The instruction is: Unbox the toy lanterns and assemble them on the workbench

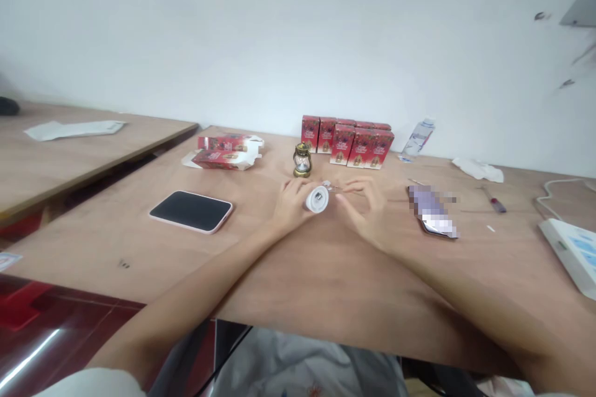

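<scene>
My left hand (291, 203) is closed round a small white round part (317, 199), its open end facing me. My right hand (365, 206) pinches a tiny clear piece (331, 187) right beside that part, fingertips nearly touching it. Both hands rest on the wooden table (326, 273). A small bronze lantern (302, 160) stands just behind them. Further back is a row of several red boxes (354, 142).
A phone in a pink case (192, 211) lies face down to the left, with flattened red boxes (223, 152) behind it. To the right lie a blurred packet (433, 211), a small screwdriver (497, 203), a white device (570, 251) with cable, and a plastic bottle (418, 135).
</scene>
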`<state>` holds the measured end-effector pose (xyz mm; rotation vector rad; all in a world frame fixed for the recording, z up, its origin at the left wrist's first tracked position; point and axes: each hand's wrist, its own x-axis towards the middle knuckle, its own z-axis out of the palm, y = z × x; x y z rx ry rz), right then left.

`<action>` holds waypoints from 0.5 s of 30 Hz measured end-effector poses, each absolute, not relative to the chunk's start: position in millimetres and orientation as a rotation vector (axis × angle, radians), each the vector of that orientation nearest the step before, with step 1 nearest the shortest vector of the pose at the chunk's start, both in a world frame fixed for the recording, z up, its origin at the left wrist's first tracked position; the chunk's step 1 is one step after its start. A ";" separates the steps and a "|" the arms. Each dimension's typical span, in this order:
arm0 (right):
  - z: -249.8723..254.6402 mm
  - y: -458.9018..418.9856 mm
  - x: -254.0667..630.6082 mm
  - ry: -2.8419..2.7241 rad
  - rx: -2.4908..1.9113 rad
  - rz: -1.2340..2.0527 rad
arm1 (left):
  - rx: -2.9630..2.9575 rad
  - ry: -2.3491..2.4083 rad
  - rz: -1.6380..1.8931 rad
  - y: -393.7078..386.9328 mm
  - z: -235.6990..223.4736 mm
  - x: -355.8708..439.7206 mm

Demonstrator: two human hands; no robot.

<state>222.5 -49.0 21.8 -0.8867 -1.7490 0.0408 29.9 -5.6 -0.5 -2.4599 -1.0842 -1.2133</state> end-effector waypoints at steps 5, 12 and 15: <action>-5.8 -24.0 189.5 -1.695 -0.876 0.252 | -2.377 -1.051 -1.135 -2.3 -0.5 23.8; -11.9 -26.5 186.5 -1.708 -0.834 0.161 | -2.295 -1.032 -1.049 -1.5 1.6 25.0; -13.4 -25.3 186.2 -1.696 -0.855 0.136 | -2.291 -1.002 -1.018 -1.8 0.4 28.0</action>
